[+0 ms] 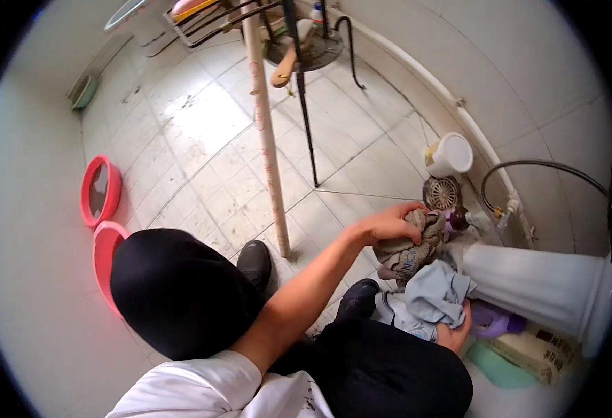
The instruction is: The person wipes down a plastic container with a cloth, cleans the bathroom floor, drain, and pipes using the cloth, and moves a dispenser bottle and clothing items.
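My left hand (395, 227) is closed on a grey-brown rag (410, 252), a bunched cloth with printed letters, at the right of the view. Lower down, my right hand (456, 333) grips a light grey-blue cloth (440, 289), which hangs beside my knee. The two cloths are close together. I cannot tell whether they touch. Just right of them stands a white pedestal (536, 279). A round floor drain (442, 193) lies right above my left hand, with a small dark-capped bottle (457, 220) near it.
A white tub (450, 154) stands by the wall pipe (417, 59). A striped pole (268, 153) and a metal rack (304, 97) rise from the tiles. Pink basins (113, 191) sit at the left. A purple bottle (495, 322), a package (539, 352) and a green basin (497, 366) lie below the pedestal.
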`<action>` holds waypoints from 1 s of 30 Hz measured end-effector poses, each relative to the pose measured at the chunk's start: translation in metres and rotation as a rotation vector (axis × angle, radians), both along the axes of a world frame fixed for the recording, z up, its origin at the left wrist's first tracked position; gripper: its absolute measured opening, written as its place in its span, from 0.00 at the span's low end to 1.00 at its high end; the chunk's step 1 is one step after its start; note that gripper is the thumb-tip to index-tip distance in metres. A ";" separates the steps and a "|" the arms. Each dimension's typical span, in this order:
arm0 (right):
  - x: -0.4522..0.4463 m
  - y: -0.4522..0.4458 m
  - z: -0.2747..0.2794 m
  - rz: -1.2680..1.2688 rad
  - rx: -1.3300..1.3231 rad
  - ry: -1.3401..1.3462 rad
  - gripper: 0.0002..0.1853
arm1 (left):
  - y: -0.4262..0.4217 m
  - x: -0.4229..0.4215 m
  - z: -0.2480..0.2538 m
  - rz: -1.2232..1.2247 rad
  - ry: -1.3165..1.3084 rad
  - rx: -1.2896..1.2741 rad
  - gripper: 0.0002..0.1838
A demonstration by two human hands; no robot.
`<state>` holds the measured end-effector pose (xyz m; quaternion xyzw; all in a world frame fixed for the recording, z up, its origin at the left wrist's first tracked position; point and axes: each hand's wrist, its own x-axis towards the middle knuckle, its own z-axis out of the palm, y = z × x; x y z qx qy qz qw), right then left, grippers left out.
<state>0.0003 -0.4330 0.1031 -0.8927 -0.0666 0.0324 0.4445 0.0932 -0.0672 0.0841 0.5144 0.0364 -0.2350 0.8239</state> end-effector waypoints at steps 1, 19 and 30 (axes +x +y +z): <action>0.012 0.024 0.003 -0.103 0.098 0.115 0.41 | 0.011 -0.002 0.006 0.008 -0.034 -0.020 0.41; 0.141 0.179 -0.025 0.347 0.428 0.175 0.52 | 0.226 -0.085 0.244 -0.182 0.189 0.926 0.49; 0.149 0.206 0.069 -0.011 0.677 0.378 0.39 | 0.321 -0.204 0.167 0.501 0.018 0.347 0.41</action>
